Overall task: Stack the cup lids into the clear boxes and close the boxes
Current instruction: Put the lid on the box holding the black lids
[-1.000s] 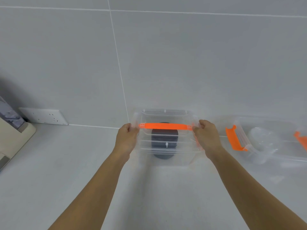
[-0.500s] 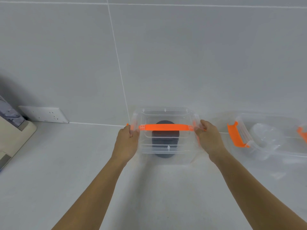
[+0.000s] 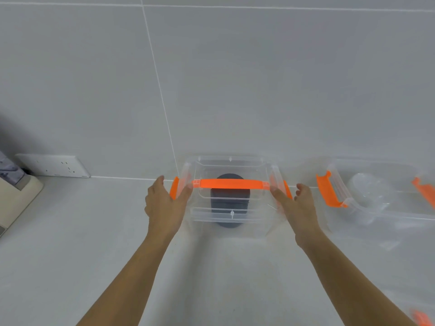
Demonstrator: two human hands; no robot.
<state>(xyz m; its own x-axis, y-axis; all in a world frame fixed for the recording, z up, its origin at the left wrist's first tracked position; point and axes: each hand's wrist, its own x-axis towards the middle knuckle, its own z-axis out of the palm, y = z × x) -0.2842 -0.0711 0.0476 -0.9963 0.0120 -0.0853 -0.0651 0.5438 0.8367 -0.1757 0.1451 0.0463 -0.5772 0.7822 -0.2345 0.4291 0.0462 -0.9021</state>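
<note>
Clear box [image 3: 231, 196] with dark lids [image 3: 229, 201], shut, against the wall.
Left hand [image 3: 164, 205] and right hand [image 3: 297, 208] have just let go, fingers spread beside its orange latches; box to its right remains.

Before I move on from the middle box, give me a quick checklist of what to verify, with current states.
1. Lid seated on middle clear box: ok, looks flat.
2. Left orange latch snapped down: cannot tell.
3. Right orange latch snapped down: cannot tell.
4. Dark cup lids inside: ok.
5. Left hand and right hand open beside the box ends: ok.
6. Second clear box at right closed: not ok, latch flared out.
</note>
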